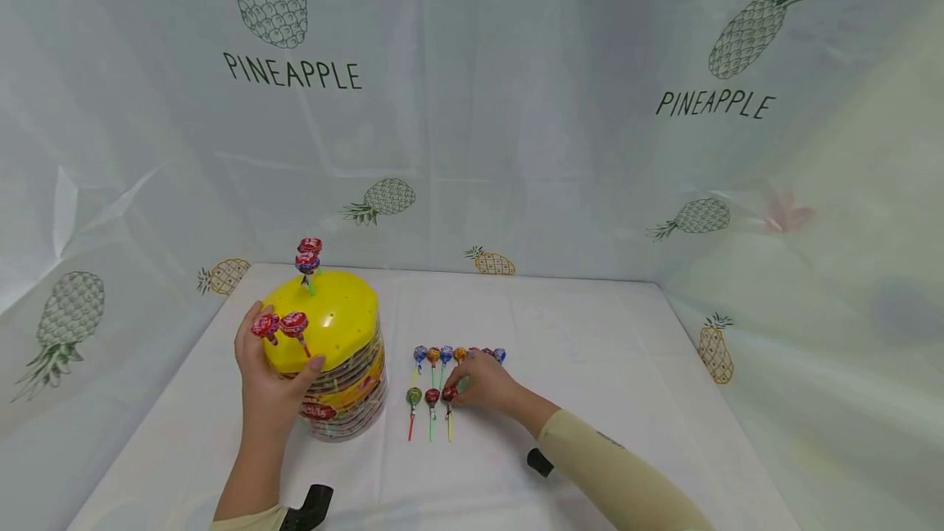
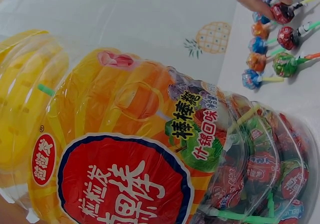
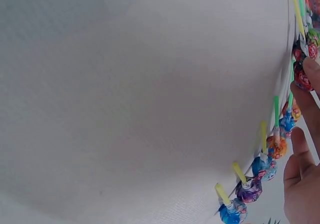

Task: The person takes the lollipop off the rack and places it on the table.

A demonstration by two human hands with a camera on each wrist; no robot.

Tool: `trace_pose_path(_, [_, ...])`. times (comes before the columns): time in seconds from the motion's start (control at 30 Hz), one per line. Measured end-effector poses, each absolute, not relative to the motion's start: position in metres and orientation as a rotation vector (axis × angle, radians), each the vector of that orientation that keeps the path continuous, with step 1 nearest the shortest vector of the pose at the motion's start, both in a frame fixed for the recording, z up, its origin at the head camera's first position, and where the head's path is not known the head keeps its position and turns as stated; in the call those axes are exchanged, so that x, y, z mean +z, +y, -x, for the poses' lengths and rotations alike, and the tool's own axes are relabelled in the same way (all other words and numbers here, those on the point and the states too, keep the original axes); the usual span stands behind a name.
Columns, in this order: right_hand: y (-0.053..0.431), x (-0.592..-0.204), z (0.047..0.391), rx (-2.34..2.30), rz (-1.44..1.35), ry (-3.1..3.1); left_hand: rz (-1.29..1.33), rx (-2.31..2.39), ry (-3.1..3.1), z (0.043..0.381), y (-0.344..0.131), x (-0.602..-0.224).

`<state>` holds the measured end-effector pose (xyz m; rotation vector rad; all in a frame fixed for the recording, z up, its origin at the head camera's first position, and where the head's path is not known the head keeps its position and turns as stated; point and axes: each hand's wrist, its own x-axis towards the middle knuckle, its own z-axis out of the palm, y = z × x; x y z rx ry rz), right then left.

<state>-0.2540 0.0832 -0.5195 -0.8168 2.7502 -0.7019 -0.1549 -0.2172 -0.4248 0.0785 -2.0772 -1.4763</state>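
On the left of the table stands a clear plastic lollipop jar [image 1: 347, 424] with a yellow lid [image 1: 339, 310]. My left hand [image 1: 269, 392] grips it round the top, thumb in front. Several lollipops stick up from the lid, including a red lollipop [image 1: 295, 324] by the thumb. My right hand [image 1: 483, 382] pinches the head of a dark red lollipop [image 1: 449, 394] in the near row, also seen in the right wrist view. Beside it lie another red lollipop [image 1: 432, 397] and a green lollipop [image 1: 414, 397]. Only the jar's label [image 2: 125, 184] side faces the left wrist view.
Behind the near row runs a second row of lollipops, with a blue lollipop [image 1: 420, 354] at its left end; my right hand partly covers this row. More wrapped lollipops [image 2: 262, 169] fill the jar. A white curtain [image 1: 531, 146] with pineapple prints hangs behind the white table [image 1: 575, 326].
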Motion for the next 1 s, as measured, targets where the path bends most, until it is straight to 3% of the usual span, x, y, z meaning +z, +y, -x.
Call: trace_pose_path(1.0, [0.0768, -0.5207, 0.2563, -0.519, 0.934, 2.824, -0.083, -1.470, -2.076, 0.1547, -0.2162, -0.4233])
